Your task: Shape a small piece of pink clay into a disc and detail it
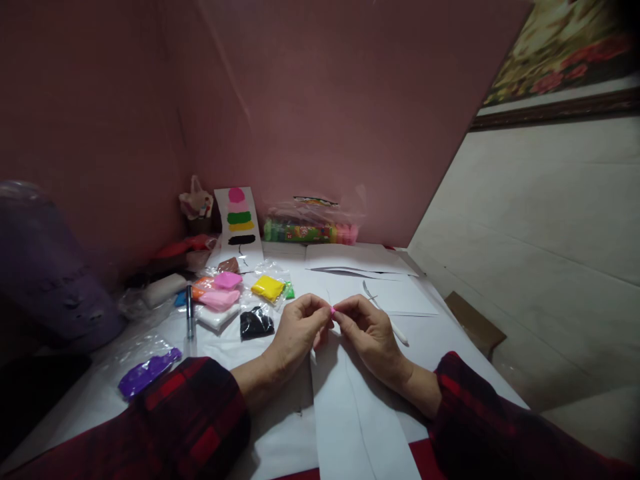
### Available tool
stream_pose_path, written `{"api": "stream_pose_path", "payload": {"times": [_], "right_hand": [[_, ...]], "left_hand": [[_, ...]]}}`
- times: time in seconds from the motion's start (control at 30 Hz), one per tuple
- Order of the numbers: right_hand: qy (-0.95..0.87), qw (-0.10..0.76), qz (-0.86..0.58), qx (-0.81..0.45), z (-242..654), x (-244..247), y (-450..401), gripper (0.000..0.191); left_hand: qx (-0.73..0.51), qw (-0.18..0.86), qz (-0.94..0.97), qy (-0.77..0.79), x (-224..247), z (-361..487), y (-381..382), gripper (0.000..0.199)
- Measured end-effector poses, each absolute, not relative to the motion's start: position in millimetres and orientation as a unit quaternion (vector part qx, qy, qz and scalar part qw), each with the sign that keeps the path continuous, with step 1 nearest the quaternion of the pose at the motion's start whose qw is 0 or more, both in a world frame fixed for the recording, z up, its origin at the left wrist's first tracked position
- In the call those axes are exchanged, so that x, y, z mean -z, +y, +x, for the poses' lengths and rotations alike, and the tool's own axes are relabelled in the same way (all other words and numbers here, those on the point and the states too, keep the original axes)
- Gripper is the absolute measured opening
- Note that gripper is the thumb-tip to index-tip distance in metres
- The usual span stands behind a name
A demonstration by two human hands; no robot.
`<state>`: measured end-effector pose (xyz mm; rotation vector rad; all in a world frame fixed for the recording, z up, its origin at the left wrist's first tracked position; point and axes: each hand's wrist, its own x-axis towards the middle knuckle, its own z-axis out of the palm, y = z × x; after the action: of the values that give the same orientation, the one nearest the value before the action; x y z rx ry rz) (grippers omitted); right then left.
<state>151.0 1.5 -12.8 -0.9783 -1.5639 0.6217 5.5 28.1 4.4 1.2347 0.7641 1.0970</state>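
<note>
A small bright pink piece [333, 311] is pinched between the fingertips of both hands, above white paper [345, 413]. My left hand [299, 327] has its thumb and index finger pressed together on the piece's left side. From the right, my right hand [369, 333] grips the same piece with thumb and index finger. Just behind my right hand lies a white tool [399, 333], partly hidden by that hand. A black packet [257, 323] rests left of my left hand, with a yellow packet [269, 288] behind it.
Pink packets [220, 299], a marker [190, 312] and a purple packet [149, 373] lie at left. A colour-swatch card [240, 223] leans on the pink wall beside a bag of coloured sticks [310, 232]. Paper sheets [355, 259] lie behind; a purple container [55, 267] stands far left.
</note>
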Motion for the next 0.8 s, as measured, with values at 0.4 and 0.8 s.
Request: {"api": "stream_pose_path", "payload": {"times": [0.4,0.8], "right_hand": [[-0.543,0.623,-0.431,-0.363,151,15,12,0.02],[-0.641,0.574,-0.402,-0.314,151,13,1,0.014]], "left_hand": [[-0.495,0.624,0.507,0.329,-3,6,28,0.027],[-0.481,0.612,0.542,0.317,1,8,29,0.028]]}}
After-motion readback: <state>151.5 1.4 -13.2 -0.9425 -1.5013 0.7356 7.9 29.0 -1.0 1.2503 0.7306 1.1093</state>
